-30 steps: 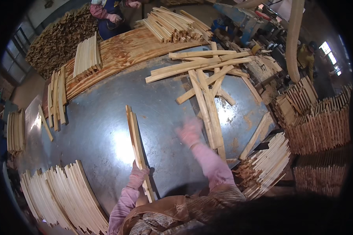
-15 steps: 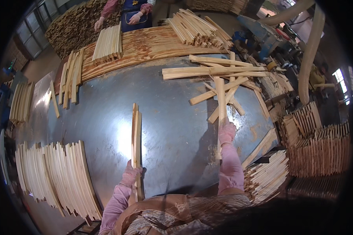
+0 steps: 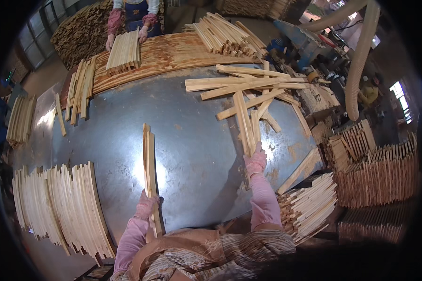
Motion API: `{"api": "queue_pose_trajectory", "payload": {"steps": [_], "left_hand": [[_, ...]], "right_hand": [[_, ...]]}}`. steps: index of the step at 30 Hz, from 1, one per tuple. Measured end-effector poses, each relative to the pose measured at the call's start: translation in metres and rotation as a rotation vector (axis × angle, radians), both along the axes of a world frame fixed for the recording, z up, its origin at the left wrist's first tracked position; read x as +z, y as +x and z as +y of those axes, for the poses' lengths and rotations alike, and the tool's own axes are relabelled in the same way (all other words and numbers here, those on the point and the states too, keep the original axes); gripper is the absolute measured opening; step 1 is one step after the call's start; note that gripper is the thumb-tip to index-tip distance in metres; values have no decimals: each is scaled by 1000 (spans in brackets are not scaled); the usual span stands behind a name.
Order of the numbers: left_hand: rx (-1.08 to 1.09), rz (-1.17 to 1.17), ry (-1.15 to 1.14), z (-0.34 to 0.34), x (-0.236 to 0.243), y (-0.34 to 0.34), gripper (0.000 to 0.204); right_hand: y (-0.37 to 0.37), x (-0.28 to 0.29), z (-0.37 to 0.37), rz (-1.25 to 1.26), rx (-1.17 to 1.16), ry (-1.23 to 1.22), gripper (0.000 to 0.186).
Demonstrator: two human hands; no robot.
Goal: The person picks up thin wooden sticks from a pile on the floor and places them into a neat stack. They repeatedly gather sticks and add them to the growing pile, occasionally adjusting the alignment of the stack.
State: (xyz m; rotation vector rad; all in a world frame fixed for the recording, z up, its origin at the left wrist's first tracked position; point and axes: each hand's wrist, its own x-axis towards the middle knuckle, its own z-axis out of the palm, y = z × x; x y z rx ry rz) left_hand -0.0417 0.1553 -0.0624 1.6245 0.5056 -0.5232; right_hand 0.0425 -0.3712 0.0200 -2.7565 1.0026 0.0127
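Note:
My left hand (image 3: 146,206), in a pink glove, is closed round two wooden strips (image 3: 149,157). They lie side by side, pointing away from me over the grey metal tabletop (image 3: 192,168). On the right, my gloved right hand (image 3: 255,161) grips a pale wooden strip (image 3: 242,119). A second, shorter-looking piece (image 3: 255,125) sits right beside it; whether my fingers hold that one too is hard to see. Just beyond my right hand, a loose crisscross heap of wooden strips (image 3: 248,85) covers the far right of the table.
Neat rows of strips (image 3: 75,201) lie at left. Another stack (image 3: 309,206) stands by my right elbow. Across the table, a co-worker's gloved hands (image 3: 143,34) flank a bundle of strips (image 3: 124,52) on a plywood board (image 3: 173,51). A ribbed hose (image 3: 361,65) hangs at right.
My right hand has shifted slightly with its strip, which now tilts to the left, and a second piece shows beside it. The co-worker's hands have come down to the bundle.

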Motion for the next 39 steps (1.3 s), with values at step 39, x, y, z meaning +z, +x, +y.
{"api": "queue_pose_trajectory", "payload": {"steps": [39], "left_hand": [[-23, -65, 633, 67, 51, -98, 77]], "right_hand": [[-119, -4, 88, 79, 267, 271, 82]]}}
